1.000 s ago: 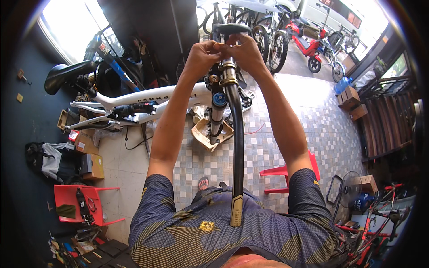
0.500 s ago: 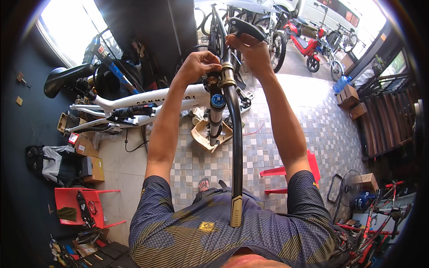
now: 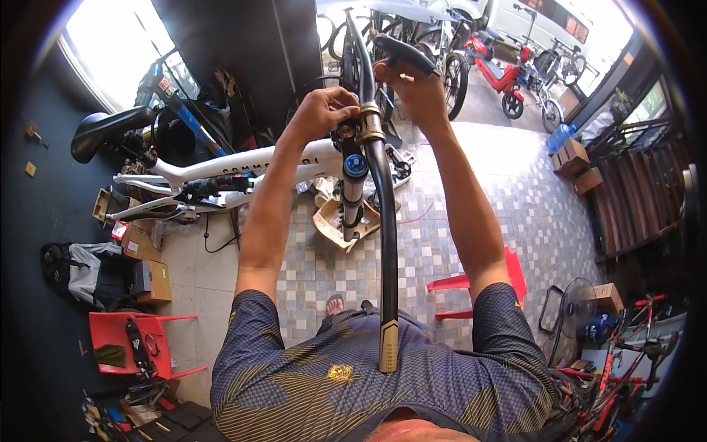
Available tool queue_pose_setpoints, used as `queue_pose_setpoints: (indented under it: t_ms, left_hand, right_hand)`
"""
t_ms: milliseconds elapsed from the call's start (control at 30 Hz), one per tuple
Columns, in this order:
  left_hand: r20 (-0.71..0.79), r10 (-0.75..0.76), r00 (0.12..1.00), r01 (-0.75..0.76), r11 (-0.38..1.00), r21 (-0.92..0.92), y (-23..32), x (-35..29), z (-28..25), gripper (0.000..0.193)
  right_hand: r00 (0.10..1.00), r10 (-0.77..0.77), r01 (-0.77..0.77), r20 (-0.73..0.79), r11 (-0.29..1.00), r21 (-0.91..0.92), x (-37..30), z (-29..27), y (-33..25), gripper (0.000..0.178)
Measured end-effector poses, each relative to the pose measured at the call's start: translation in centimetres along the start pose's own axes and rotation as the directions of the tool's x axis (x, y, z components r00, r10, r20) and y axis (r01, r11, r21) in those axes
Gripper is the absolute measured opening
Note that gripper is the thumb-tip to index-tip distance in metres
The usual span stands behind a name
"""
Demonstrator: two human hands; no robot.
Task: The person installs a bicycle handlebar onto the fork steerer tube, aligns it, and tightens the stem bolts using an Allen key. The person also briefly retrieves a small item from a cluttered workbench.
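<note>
A white bike frame (image 3: pixel 199 172) stands in front of me, its fork crown carrying a blue top cap (image 3: pixel 355 165). A long black handlebar (image 3: pixel 388 250) with a gold end runs toward my chest through a bronze-coloured stem (image 3: pixel 370 124). My left hand (image 3: pixel 322 114) is beside the stem's left side, thumb and fingers pinched together; anything between them is hidden. My right hand (image 3: pixel 421 92) is closed around a black T-handle tool (image 3: pixel 406 53) just right of the bar. The tool's shaft is hidden by the hand and bar.
Below the fork lies an open cardboard box (image 3: pixel 331 230). A red plastic chair (image 3: pixel 515 276) stands right, another red chair (image 3: pixel 110 328) with items left. Several bikes and a red scooter (image 3: pixel 508 77) are farther off. A fan (image 3: pixel 578 306) stands at right.
The view has shifted slightly. My left hand stays by the stem, and my right hand keeps the T-handle tool, its wrist and handle turned slightly.
</note>
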State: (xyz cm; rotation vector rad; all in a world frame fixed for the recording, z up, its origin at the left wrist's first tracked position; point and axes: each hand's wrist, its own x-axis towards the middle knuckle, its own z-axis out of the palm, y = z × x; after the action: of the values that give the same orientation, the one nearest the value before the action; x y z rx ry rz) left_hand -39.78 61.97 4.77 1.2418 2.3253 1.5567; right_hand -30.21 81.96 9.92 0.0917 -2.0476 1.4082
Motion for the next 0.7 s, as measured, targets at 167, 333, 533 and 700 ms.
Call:
queue_pose_setpoints:
  t_ms: [167,333,533,700]
  left_hand:
    - [-0.046,-0.035,0.998,0.035,0.999,-0.003,0.7,-0.6,0.7,0.016]
    - [-0.125,0.011,0.992,-0.011,1.0,-0.002,1.1,-1.0,1.1,0.018]
    - [-0.099,-0.02,0.995,0.026,0.998,0.059,1.6,-0.9,0.7,0.018]
    - [-0.079,-0.012,0.997,0.021,0.993,0.117,1.6,-1.0,0.2,0.018]
  right_hand:
    - [0.999,-0.031,0.033,0.015,0.982,-0.185,-2.2,-0.9,-0.9,0.028]
    - [0.984,0.131,-0.132,0.12,0.991,-0.003,-10.8,-2.1,-1.4,0.041]
    - [0.662,0.521,-0.742,0.539,0.351,0.572,-23.7,-2.9,-4.1,0.04]
    - [0.735,0.518,-0.678,0.438,0.549,0.489,-23.7,-2.5,-7.9,0.04]
